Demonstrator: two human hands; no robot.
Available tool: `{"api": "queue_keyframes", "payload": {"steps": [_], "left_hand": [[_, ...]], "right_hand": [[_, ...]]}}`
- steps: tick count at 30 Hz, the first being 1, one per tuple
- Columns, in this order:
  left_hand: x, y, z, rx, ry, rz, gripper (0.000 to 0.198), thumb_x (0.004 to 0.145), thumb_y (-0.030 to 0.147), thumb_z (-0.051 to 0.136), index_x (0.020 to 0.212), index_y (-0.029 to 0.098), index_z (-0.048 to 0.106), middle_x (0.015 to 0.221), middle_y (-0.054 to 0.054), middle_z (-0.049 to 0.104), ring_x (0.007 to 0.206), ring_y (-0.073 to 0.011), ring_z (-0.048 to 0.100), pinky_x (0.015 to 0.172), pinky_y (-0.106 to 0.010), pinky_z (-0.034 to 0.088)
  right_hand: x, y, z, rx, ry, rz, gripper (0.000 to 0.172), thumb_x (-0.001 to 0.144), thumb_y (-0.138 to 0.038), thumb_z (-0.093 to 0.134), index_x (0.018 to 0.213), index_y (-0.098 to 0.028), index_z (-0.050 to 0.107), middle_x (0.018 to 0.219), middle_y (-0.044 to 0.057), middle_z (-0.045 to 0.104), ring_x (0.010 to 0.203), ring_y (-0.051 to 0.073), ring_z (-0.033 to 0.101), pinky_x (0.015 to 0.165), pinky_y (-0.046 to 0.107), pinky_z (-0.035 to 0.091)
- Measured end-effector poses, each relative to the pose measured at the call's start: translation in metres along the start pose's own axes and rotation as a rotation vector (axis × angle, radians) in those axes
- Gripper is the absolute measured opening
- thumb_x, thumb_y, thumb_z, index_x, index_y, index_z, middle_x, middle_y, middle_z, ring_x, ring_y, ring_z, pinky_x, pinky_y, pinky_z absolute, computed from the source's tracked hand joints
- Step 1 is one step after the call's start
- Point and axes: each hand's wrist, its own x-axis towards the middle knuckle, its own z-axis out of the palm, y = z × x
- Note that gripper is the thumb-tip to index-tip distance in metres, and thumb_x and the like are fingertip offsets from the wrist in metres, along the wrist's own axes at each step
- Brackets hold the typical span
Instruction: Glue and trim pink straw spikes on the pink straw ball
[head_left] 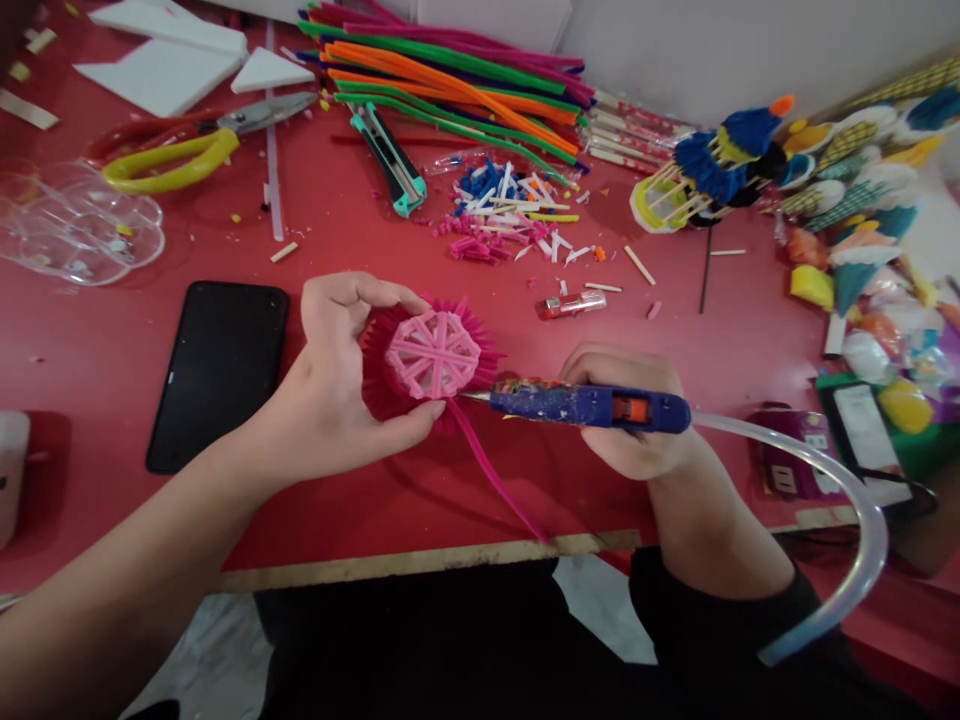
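My left hand (345, 380) grips a round pink craft piece (433, 354) by its edge, fingers above and thumb below. The piece has a pale pink spoked frame and a fluffy magenta rim. From its lower edge a magenta pipe cleaner (495, 468) trails down to the right. My right hand (626, 400) is closed around a blue glue gun (555, 402). Its metal nozzle points left and meets the piece's lower right edge, close to my left thumb. A long clear glue stick (847, 490) curves out of the gun's back end.
Colourful pipe cleaners (450, 75), a utility knife (388, 160) and cut scraps (510, 205) lie at the back. A black phone (219, 375) and yellow-handled scissors (172, 160) are left. A lighter (571, 304) lies behind the glue gun; decorated figures (720, 160) stand right.
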Motion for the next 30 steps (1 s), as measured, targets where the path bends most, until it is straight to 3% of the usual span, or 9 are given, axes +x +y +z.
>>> {"api": "queue_keyframes", "payload": {"steps": [12,30], "left_hand": [[0.0023,-0.0014,0.0005,-0.033,0.019,0.005,0.078,0.077,0.026,0.087,0.135,0.034,0.036,0.133,-0.012,0.055,0.121,-0.0361,0.065,0.097,-0.061,0.062],[0.0034,-0.0021,0.0001,-0.002,0.008,0.044,0.078,0.079,0.029,0.087,0.138,0.031,0.036,0.129,-0.013,0.052,0.120,-0.0344,0.065,0.096,-0.062,0.063]], "right_hand": [[-0.0009,-0.0049,0.0009,-0.017,0.006,0.002,0.008,0.076,-0.021,0.056,0.077,-0.026,0.050,0.065,-0.001,0.050,0.056,0.018,0.051,0.050,0.033,0.034],[-0.0024,-0.0037,-0.0042,-0.079,0.055,0.049,0.018,0.077,-0.027,0.060,0.070,-0.026,0.043,0.061,0.000,0.045,0.053,0.017,0.045,0.047,0.034,0.027]]}}
